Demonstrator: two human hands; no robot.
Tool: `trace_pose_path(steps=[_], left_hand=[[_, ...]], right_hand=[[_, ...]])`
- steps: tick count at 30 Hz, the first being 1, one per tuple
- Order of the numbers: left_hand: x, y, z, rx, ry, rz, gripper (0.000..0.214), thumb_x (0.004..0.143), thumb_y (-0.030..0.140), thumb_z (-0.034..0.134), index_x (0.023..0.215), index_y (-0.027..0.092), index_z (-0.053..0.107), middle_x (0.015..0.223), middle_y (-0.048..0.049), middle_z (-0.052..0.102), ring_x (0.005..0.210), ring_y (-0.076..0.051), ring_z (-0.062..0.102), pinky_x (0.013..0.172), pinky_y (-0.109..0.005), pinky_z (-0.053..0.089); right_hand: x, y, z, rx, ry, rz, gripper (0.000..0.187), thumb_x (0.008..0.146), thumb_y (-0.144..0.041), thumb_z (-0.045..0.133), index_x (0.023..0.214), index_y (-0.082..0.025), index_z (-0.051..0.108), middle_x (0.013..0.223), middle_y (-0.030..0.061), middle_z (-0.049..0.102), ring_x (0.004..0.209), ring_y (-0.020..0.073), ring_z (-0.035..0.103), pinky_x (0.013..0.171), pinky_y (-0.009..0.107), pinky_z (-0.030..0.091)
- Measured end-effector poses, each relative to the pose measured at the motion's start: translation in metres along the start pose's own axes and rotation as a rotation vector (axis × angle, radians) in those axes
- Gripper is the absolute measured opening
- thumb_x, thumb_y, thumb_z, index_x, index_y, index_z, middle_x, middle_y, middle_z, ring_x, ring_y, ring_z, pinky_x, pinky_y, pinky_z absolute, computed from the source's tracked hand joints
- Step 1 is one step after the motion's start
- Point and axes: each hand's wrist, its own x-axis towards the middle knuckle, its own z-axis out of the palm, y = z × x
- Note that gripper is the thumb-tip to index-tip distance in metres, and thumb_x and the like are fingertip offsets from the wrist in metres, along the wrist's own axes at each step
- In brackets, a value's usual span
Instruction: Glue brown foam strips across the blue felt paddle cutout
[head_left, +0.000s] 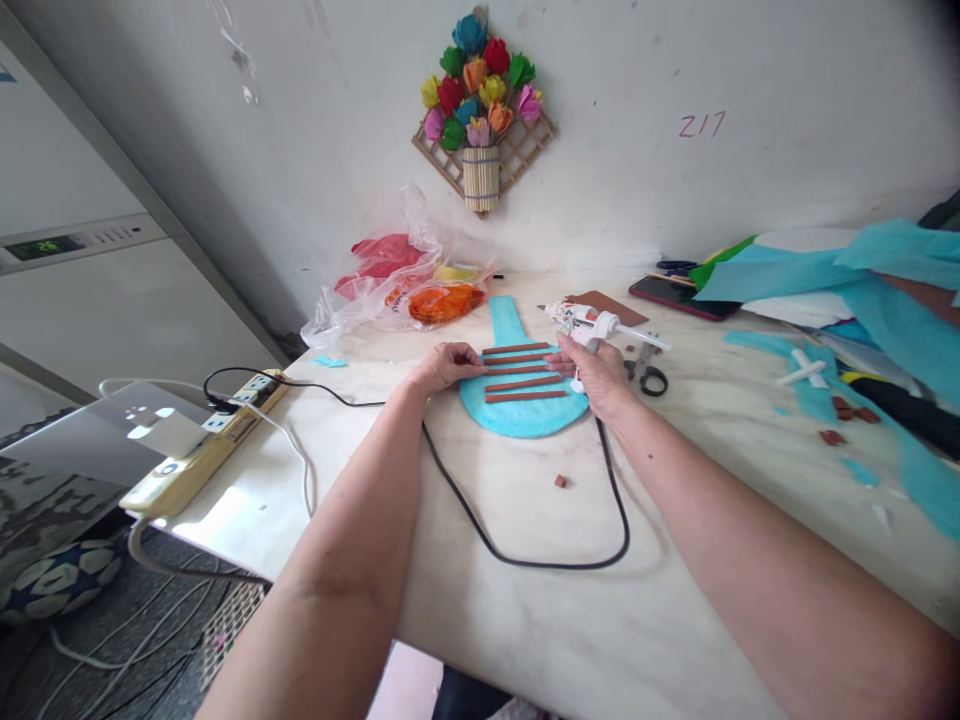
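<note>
A light blue paddle-shaped felt piece (525, 415) lies flat on the white table (570, 610). Several thin brown strips (525, 372) lie across it in rows. My left hand (446, 365) rests at the left ends of the strips, its fingertips pinched on one strip's end. My right hand (592, 375) is at the right ends, its fingers closed round a white glue gun (592, 322) whose nozzle points left. The gun's black cord (525, 555) loops over the table toward me.
A power strip (214, 430) sits at the table's left edge. Plastic bags (405, 285) lie by the wall, under a paper-flower decoration (480, 100). Scissors (649, 375), a phone (682, 297), blue felt sheets (847, 280) and brown scraps (844, 410) are at right. One brown scrap (560, 481) lies near the cord.
</note>
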Motion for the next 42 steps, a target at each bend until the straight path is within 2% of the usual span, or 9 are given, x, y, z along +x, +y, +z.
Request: trace_pose_path(steps=[3, 8, 12, 17, 22, 26, 31, 35, 42], left_hand=[[-0.002, 0.000, -0.001, -0.106, 0.015, -0.023, 0.025, 0.055, 0.030, 0.073, 0.066, 0.012, 0.060, 0.063, 0.0009, 0.058, 0.057, -0.007, 0.049, 0.055, -0.020, 0.035], [-0.006, 0.004, -0.004, -0.439, 0.053, 0.016, 0.026, 0.054, 0.026, 0.075, 0.063, 0.012, 0.056, 0.073, -0.0049, 0.066, 0.073, -0.013, 0.060, 0.071, -0.026, 0.043], [-0.008, 0.013, -0.010, -0.554, 0.185, -0.033, 0.027, 0.051, 0.023, 0.077, 0.063, 0.012, 0.055, 0.065, -0.0035, 0.066, 0.062, -0.012, 0.061, 0.064, -0.025, 0.045], [-0.011, 0.022, -0.019, -0.557, 0.253, -0.097, 0.028, 0.048, 0.020, 0.078, 0.064, 0.011, 0.057, 0.063, -0.0022, 0.065, 0.059, -0.010, 0.061, 0.058, -0.020, 0.045], [-0.013, 0.032, -0.024, -0.506, 0.240, -0.038, 0.029, 0.047, 0.020, 0.078, 0.064, 0.011, 0.056, 0.060, 0.0006, 0.062, 0.064, -0.012, 0.062, 0.063, -0.023, 0.047], [-0.011, 0.043, -0.023, -0.407, 0.227, -0.076, 0.031, 0.047, 0.026, 0.078, 0.059, 0.012, 0.053, 0.057, -0.0008, 0.061, 0.056, -0.011, 0.060, 0.056, -0.022, 0.045], [-0.006, 0.065, -0.015, -0.271, 0.156, -0.107, 0.035, 0.057, 0.040, 0.072, 0.060, 0.012, 0.051, 0.055, -0.0039, 0.062, 0.045, -0.008, 0.053, 0.049, -0.021, 0.042], [-0.014, 0.078, 0.002, -0.336, 0.261, -0.074, 0.040, 0.066, 0.051, 0.061, 0.064, 0.016, 0.043, 0.051, 0.0015, 0.056, 0.043, -0.006, 0.048, 0.047, -0.020, 0.041], [-0.031, 0.054, 0.034, -0.183, 0.447, -0.154, 0.038, 0.076, 0.047, 0.051, 0.056, 0.017, 0.039, 0.042, 0.0045, 0.045, 0.035, -0.004, 0.037, 0.037, -0.017, 0.030]], right_hand=[[0.000, 0.000, 0.000, 0.001, 0.003, 0.002, 0.018, 0.072, -0.029, 0.062, 0.080, -0.013, 0.057, 0.052, 0.0001, 0.062, 0.045, 0.0112, 0.060, 0.050, 0.021, 0.051], [0.002, 0.003, -0.002, 0.002, -0.018, -0.016, 0.022, 0.071, -0.032, 0.063, 0.082, -0.013, 0.057, 0.054, 0.0005, 0.062, 0.048, 0.0114, 0.061, 0.052, 0.021, 0.051], [0.001, 0.003, -0.002, 0.021, -0.018, -0.009, 0.022, 0.070, -0.032, 0.064, 0.081, -0.013, 0.057, 0.054, 0.0004, 0.062, 0.047, 0.0115, 0.061, 0.051, 0.021, 0.051], [0.000, 0.001, -0.001, 0.058, -0.004, -0.017, 0.020, 0.070, -0.033, 0.063, 0.076, -0.014, 0.056, 0.052, -0.0001, 0.062, 0.045, 0.0114, 0.060, 0.047, 0.020, 0.049], [0.002, -0.003, -0.005, 0.052, 0.001, -0.105, 0.029, 0.068, -0.040, 0.065, 0.079, -0.014, 0.057, 0.057, 0.0016, 0.064, 0.045, 0.0110, 0.060, 0.041, 0.018, 0.047], [0.004, -0.012, -0.008, 0.011, 0.000, -0.108, 0.037, 0.066, -0.046, 0.064, 0.081, -0.013, 0.057, 0.060, 0.0031, 0.065, 0.044, 0.0112, 0.059, 0.036, 0.017, 0.044], [0.002, -0.024, -0.007, 0.005, -0.013, -0.113, 0.037, 0.066, -0.046, 0.063, 0.085, -0.014, 0.057, 0.058, 0.0021, 0.064, 0.042, 0.0112, 0.058, 0.035, 0.018, 0.043], [0.000, -0.029, -0.002, -0.027, -0.014, -0.160, 0.035, 0.068, -0.042, 0.062, 0.088, -0.014, 0.057, 0.050, -0.0012, 0.060, 0.034, 0.0087, 0.051, 0.032, 0.017, 0.039], [0.002, -0.034, -0.003, -0.052, -0.022, -0.206, 0.026, 0.068, -0.034, 0.064, 0.083, -0.014, 0.056, 0.045, -0.0034, 0.055, 0.032, 0.0071, 0.047, 0.029, 0.015, 0.032]])
